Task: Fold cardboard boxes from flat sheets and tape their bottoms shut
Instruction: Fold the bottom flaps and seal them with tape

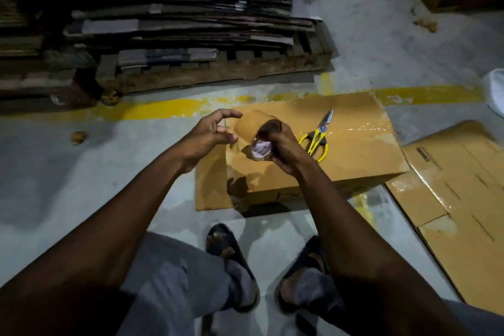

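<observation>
Brown tape roll (251, 127) gripped by right hand (283, 146), left hand (210, 134) half-curled.

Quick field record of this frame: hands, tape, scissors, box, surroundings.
right hand: grips the tape roll, fingers in its core
left hand: fingertips at the tape roll's outer face; grip unclear
scissors: yellow-handled, lying on the box top
box: folded, on the floor, clear tape strip across its top face
flat sheet: on the floor right of the box
cardboard stack: flattened, on a pallet behind
</observation>
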A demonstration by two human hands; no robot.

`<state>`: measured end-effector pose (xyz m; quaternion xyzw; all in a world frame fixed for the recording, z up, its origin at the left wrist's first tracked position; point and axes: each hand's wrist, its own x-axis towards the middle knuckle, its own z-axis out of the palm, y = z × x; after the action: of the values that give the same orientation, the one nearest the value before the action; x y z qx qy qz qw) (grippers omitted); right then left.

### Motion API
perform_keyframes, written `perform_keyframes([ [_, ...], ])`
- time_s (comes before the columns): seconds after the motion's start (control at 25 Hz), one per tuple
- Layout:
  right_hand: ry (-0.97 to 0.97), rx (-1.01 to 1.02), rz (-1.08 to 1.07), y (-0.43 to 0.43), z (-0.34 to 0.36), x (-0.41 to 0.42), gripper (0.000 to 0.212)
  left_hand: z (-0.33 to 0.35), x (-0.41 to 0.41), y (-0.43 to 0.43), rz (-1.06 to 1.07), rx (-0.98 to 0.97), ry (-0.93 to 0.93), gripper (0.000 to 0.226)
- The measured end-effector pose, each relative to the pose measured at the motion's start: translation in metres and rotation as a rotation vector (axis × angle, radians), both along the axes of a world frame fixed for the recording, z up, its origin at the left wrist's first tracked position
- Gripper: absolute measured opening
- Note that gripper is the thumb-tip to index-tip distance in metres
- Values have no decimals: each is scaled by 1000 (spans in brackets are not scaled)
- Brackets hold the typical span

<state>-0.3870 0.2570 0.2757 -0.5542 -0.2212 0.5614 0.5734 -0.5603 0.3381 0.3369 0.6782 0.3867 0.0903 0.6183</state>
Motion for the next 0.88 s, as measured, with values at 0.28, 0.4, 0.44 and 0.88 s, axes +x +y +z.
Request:
perform_keyframes([
  [0.28,-1279,331,165,2,0,-47,43,-29,-23,38,-231,486,819,28],
  [0.4,-1302,350,126,5,-3,-47,43,-28,-21,54,-296,455,841,29],
  [0.44,-1302,343,112,9,-5,-45,44,-25,-19,59,-299,422,774,17],
  [0.88,-1147,215,-161,75,-40,-24,50,-59,14,152,139,-137,261,29],
])
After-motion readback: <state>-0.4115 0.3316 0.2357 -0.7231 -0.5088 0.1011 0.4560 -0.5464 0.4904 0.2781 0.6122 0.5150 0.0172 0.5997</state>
